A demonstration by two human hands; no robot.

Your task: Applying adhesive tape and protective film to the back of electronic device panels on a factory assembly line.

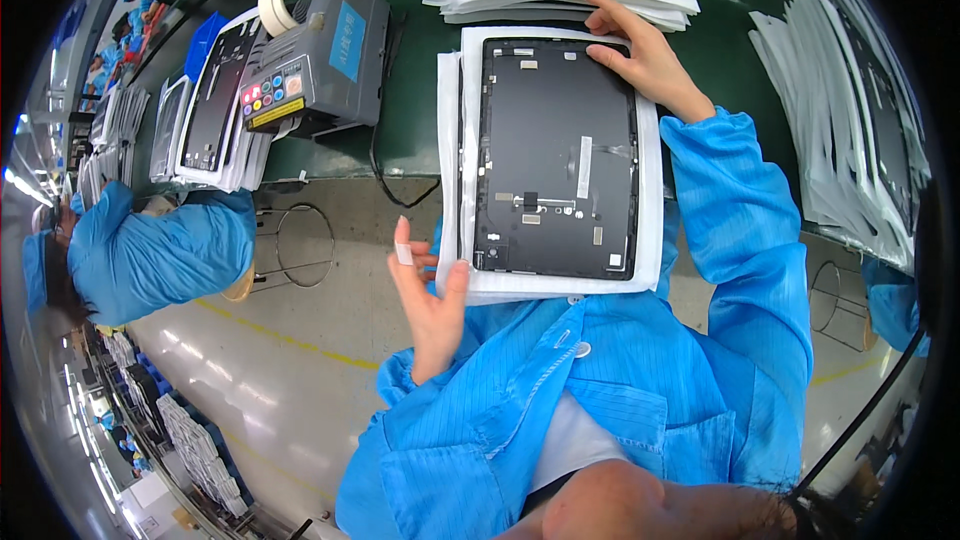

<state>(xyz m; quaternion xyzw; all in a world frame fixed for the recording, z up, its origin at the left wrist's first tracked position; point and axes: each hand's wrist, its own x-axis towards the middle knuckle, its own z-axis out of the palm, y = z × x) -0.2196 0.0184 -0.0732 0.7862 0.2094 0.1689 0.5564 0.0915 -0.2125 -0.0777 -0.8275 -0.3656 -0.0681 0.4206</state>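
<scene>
A black tablet back cover (555, 160) lies inner side up on white foam sheets (648, 200), in front of me at the table's near edge. Small metal patches and a pale strip dot its surface. Another dark edge shows between the sheets on the left. My right hand (645, 58) is open over the top right corner, thumb close to the cover and fingers reaching past the sheet's far edge. My left hand (430, 305) is open at the lower left corner, its thumb by the sheet's edge. A white wrap (403, 253) sits on one left finger.
A grey tape dispenser (335, 55) with coloured buttons stands at the left, a tape roll (285, 2) beside it and its cable hanging down. More covers with foam are stacked at the back (560, 12), left (222, 90) and right (830, 110). Co-workers in blue (165, 250) sit on both sides.
</scene>
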